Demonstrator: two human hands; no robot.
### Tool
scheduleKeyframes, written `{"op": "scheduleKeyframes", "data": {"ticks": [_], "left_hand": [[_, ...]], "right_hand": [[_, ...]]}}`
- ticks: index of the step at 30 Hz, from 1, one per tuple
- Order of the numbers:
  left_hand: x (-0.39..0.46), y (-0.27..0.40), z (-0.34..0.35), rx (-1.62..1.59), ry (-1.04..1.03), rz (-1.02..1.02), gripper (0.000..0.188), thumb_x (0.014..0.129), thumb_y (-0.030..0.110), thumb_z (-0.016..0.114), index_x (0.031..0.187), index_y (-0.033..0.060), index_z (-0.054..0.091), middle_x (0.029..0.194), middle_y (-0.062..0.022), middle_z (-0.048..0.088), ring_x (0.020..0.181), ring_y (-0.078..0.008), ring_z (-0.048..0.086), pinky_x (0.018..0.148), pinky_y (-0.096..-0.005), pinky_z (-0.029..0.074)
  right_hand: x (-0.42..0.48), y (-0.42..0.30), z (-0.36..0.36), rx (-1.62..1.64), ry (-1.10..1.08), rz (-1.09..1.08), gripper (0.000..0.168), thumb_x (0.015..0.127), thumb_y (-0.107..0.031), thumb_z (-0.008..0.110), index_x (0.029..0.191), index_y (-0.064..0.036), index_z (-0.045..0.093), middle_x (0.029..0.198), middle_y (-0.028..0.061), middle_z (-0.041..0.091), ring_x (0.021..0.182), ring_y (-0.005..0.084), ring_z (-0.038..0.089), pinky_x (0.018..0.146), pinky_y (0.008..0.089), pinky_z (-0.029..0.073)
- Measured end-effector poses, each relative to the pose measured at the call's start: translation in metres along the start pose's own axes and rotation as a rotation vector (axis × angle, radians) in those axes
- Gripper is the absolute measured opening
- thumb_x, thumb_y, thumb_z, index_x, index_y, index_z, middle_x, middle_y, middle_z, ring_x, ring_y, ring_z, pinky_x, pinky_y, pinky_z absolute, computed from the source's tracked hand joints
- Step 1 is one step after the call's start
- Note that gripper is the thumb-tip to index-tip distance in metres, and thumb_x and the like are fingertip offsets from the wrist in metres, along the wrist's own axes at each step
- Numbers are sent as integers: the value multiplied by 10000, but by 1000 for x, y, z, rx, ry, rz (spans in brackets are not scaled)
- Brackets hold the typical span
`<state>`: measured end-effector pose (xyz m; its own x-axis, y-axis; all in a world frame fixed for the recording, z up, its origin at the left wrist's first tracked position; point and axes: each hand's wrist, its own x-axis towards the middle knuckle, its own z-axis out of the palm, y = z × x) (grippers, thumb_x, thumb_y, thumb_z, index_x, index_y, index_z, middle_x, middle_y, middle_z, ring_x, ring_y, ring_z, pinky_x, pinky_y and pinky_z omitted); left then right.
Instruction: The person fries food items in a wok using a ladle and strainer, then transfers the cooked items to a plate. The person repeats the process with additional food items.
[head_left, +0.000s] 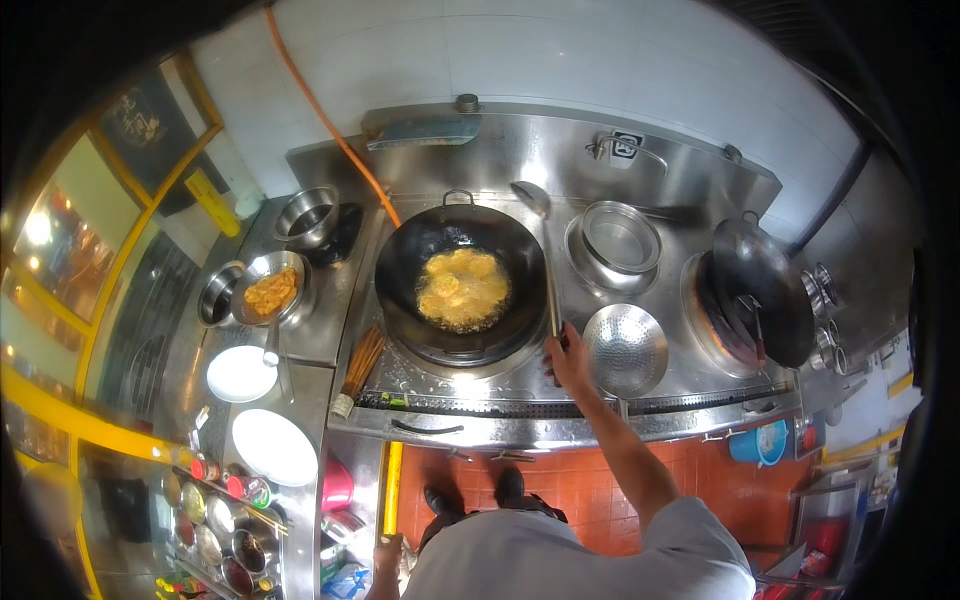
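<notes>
My right hand (568, 358) grips the handle of a long steel ladle (551, 247). The ladle lies along the right side of a black wok (394, 277), its bowl up towards the backsplash. In the wok, golden battered pieces (461, 289) fry in bubbling oil. Just right of my hand is a perforated steel strainer (626, 350) on the stove top. Low in the picture hangs my left hand (388, 553), beside some pale cloth; whether its fingers hold that cloth is unclear.
At left, a strainer (244, 304) holds fried food near steel bowls. Two white plates (241, 373) (275, 448) and seasoning containers (225, 517) share that counter. A bamboo brush (364, 360) lies left of the wok. Rightward stand a steel pot (621, 238) and tilted second wok (761, 292).
</notes>
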<state>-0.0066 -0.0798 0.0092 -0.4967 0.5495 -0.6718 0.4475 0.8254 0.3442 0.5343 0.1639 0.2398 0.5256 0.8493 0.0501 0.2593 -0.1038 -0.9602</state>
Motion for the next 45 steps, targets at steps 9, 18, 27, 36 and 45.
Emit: {"op": "scheduleKeyframes", "data": {"ticks": [9,18,27,36,45], "left_hand": [[24,4,11,44,22,45,498,762,473,755,922,2,733,812,-124,719,732,-230,677,692,-370,522],[3,28,5,17,-30,74,627,762,569,739,996,-13,729,925,-165,731,875,-281,711,777,-394,537],[4,-1,15,-21,-12,26,718,748,640,711,944,-51,727,898,-169,729,860,-281,712,756,-402,535],[12,10,15,-4,-65,69,595,744,590,736,886,12,738,816,-113,718,784,-219,701,708,-363,532],[-6,35,10,8,-113,17,565,753,592,724,906,49,754,861,-103,734,831,-214,710,746,-353,533]], "right_hand": [[-38,-42,34,111,-532,178,147,921,-132,602,989,-2,605,611,33,546,412,101,525,353,288,388],[-5,-5,61,-334,-349,-217,191,872,-183,624,933,-5,593,639,160,607,565,292,642,524,419,471],[-31,-7,53,-191,-253,7,197,872,-201,624,945,-20,598,685,200,611,673,395,643,586,471,465],[-31,25,45,-359,-168,-221,138,889,-146,612,879,-9,590,555,64,578,449,167,611,395,342,443],[-56,-8,29,-201,-198,-28,172,888,-165,627,833,-18,557,575,158,578,503,290,622,502,419,458]]}}
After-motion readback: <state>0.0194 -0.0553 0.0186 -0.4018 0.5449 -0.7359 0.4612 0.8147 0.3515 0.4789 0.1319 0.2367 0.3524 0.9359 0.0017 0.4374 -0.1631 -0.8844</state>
